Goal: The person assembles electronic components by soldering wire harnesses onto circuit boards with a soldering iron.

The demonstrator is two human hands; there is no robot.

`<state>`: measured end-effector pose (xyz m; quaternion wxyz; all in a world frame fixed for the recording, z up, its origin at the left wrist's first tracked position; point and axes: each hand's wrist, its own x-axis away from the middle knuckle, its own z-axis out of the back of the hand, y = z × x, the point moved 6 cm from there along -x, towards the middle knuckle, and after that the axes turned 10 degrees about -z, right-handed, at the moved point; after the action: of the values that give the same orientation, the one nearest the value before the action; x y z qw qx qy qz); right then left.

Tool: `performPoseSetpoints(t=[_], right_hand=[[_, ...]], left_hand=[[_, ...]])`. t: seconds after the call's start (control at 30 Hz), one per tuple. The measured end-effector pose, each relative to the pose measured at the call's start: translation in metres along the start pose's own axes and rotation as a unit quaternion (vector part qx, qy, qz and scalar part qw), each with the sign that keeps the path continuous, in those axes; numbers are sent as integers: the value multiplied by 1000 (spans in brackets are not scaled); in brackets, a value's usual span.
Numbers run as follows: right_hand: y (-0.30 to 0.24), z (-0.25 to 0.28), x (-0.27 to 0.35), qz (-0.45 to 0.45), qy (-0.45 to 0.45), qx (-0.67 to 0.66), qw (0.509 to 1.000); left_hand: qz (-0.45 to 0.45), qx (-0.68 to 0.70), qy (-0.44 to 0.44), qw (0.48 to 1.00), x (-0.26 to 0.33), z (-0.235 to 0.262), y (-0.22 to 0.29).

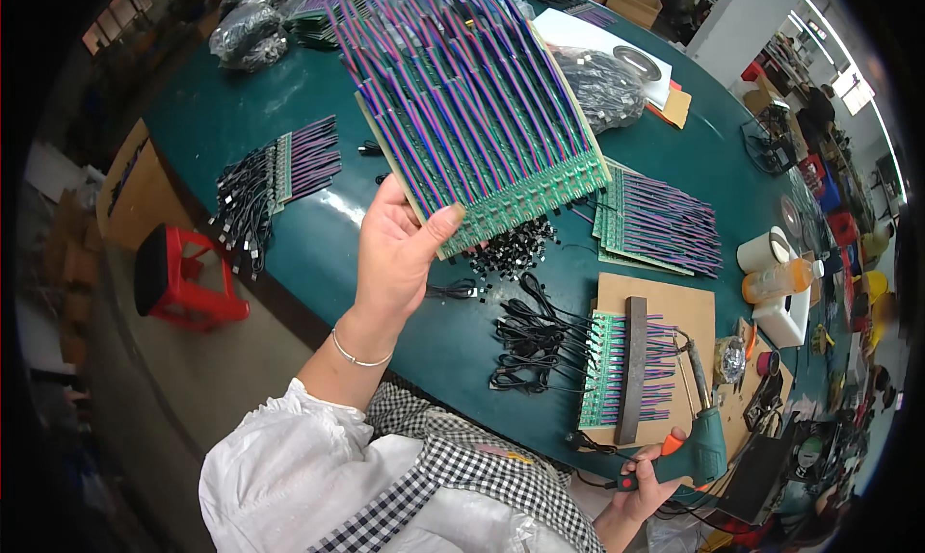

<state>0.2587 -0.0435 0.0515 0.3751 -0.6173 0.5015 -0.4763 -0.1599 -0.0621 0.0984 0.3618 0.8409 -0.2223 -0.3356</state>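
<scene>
My left hand [400, 240] grips the lower left corner of a green circuit board panel [520, 192], thumb on its face. Rows of purple, blue and pink ribbon wires run up the panel, held tilted above the table. At the lower right my right hand [644, 500] is closed around the handle of a teal soldering gun [710, 445] with an orange trigger; its metal tip points up. Just left of the gun, a dark bar [632, 370] lies across another wired board panel [602, 370] on a cardboard sheet [626, 293]. Black cables [535, 336] spread from that panel's left edge.
More wired panels [655, 221] lie stacked right of the held panel. Cabled boards [279, 172] are at left, and small black connectors [511, 250] are heaped mid-table. Bagged parts [597, 86], an orange bottle [779, 280] and a solder spool [768, 363] stand around. A red stool [188, 274] is on the floor.
</scene>
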Motion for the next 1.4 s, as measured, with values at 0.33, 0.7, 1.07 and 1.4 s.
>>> performPoseSetpoints(t=[0.33, 0.7, 1.07, 1.4], right_hand=[[1, 7, 1, 16, -15, 6, 1000], [0, 5, 1, 23, -10, 14, 1000], [3, 9, 3, 17, -50, -1, 999], [2, 6, 1, 21, -13, -18, 1000]], left_hand=[[13, 1, -41, 999, 19, -16, 11], [-1, -15, -60, 998, 23, -22, 21], [16, -11, -70, 997, 26, -25, 25], [66, 3, -102, 993, 11, -13, 16]])
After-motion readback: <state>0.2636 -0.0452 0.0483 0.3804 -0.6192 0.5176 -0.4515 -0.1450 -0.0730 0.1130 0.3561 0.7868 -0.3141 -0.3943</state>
